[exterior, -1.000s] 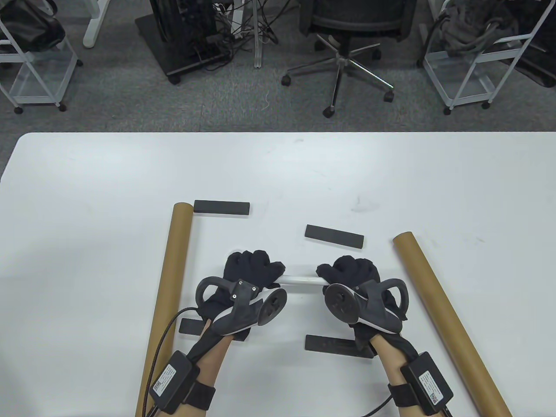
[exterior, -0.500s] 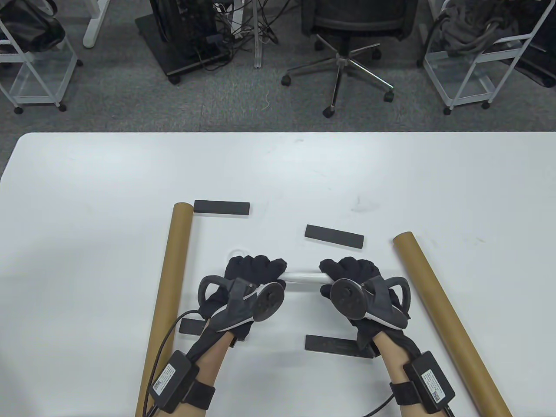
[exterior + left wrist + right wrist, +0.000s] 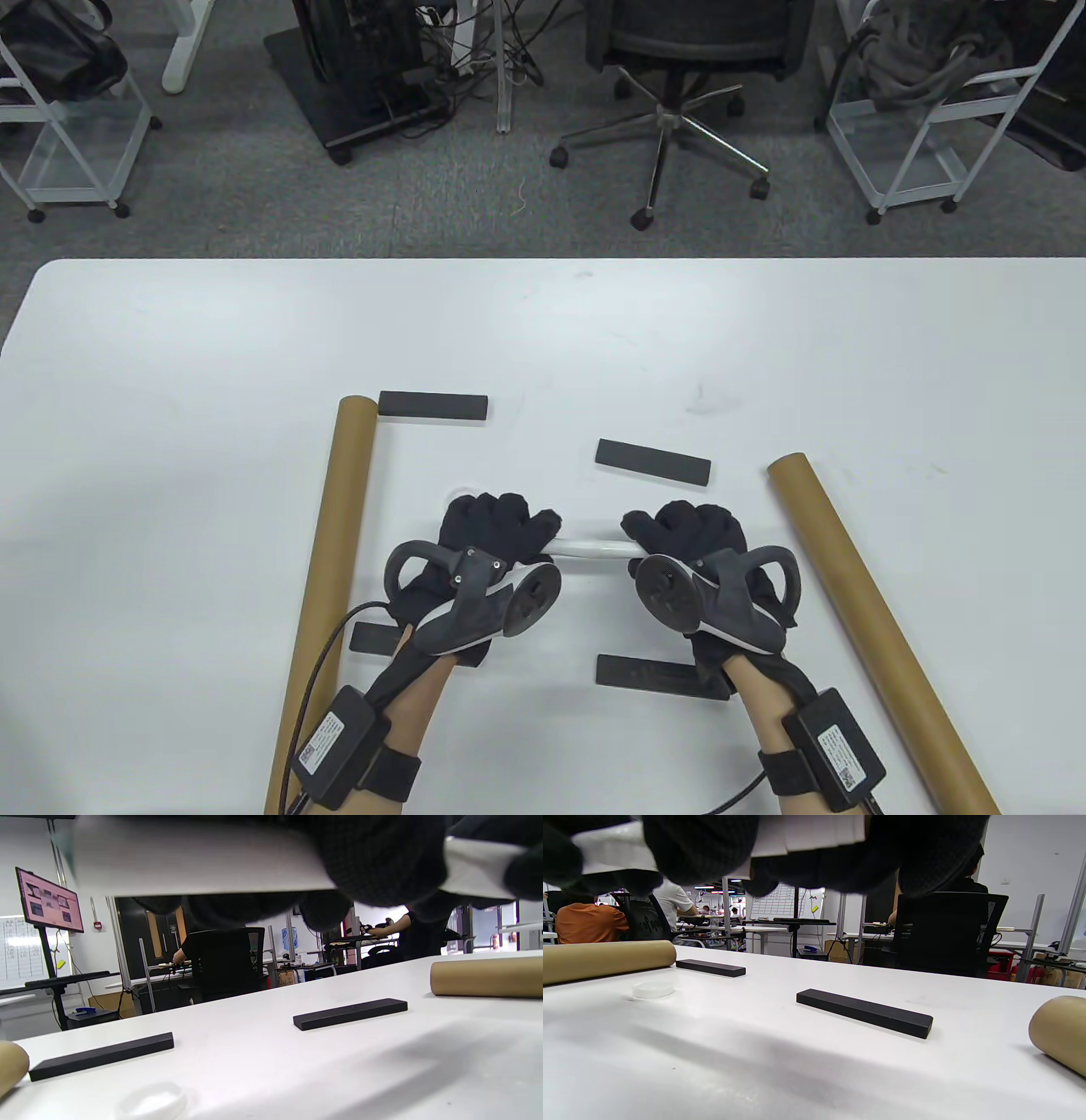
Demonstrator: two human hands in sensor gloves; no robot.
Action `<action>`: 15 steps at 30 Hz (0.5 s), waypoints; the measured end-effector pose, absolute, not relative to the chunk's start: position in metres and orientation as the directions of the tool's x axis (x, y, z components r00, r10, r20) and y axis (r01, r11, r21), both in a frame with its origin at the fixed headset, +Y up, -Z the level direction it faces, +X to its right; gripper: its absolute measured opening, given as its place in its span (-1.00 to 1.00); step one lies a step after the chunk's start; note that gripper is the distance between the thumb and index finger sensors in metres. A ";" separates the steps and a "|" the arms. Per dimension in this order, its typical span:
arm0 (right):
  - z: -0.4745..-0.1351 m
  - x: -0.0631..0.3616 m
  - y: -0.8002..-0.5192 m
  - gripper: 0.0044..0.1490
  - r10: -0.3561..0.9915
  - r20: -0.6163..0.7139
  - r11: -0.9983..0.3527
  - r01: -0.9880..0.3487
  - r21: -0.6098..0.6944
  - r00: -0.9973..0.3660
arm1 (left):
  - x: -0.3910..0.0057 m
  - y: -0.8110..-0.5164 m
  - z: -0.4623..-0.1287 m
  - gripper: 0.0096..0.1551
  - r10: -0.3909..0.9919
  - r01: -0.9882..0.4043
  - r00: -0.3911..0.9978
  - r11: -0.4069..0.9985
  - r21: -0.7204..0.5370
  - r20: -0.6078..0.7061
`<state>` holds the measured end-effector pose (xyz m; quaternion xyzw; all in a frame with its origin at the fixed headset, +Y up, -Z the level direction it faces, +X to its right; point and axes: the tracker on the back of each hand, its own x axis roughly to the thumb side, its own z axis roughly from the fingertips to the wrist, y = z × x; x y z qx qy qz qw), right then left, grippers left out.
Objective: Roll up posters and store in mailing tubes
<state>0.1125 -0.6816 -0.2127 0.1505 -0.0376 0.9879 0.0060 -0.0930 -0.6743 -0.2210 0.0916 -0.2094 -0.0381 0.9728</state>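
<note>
Left hand (image 3: 496, 531): fingers curled round left end of rolled poster (image 3: 591, 548).
Right hand (image 3: 691, 535): same grip on right end.
Poster: held just above bench (image 3: 170, 356), between two mailing tubes (image 3: 327, 586).
Black bars (image 3: 652, 461): flat on bench.

Matt brown cardboard tubes (image 3: 327, 577) lie on the smooth white table (image 3: 170, 382); black bars (image 3: 652, 461) look matt; gloves (image 3: 496, 526) are knit cloth.

Table view: overhead, looking down on bench (image 3: 170, 356). Wrist views: near bench level, facing outward; both share the black bar (image 3: 350, 1013).
</note>
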 end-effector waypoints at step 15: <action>-0.214 0.112 -0.683 -0.35 0.014 0.302 -0.998 -0.033 -0.059 -0.953 | -0.094 -0.676 -0.222 -0.37 -0.101 0.027 0.913 0.982 0.189 0.395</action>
